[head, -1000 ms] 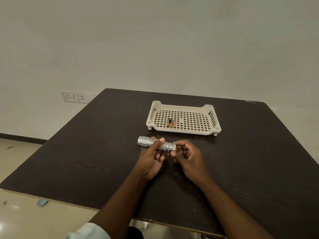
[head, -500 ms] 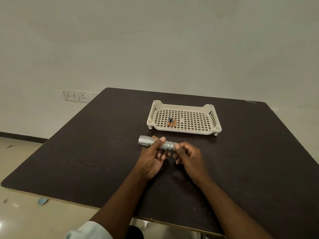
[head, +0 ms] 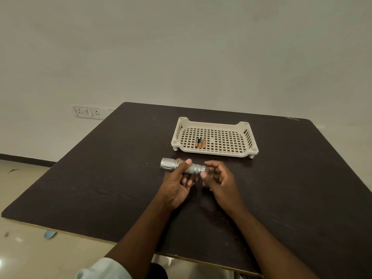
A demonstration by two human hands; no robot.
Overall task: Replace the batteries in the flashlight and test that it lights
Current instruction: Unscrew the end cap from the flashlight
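Here, left hand (head: 177,184) wrapped round torch (head: 181,166) barrel, held level above table (head: 302,188), right hand (head: 219,178) pinching its tail end, fingers curled, batteries (head: 200,142) in tray (head: 213,154) just beyond.

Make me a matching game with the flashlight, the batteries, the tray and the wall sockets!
Things:
1. flashlight
2. batteries
3. tray
4. wall sockets

Where or what:
A. lying in the tray
B. standing on the dark table
C. held in the left hand
D. on the wall, left of the table

Pairs: 1-C, 2-A, 3-B, 4-D
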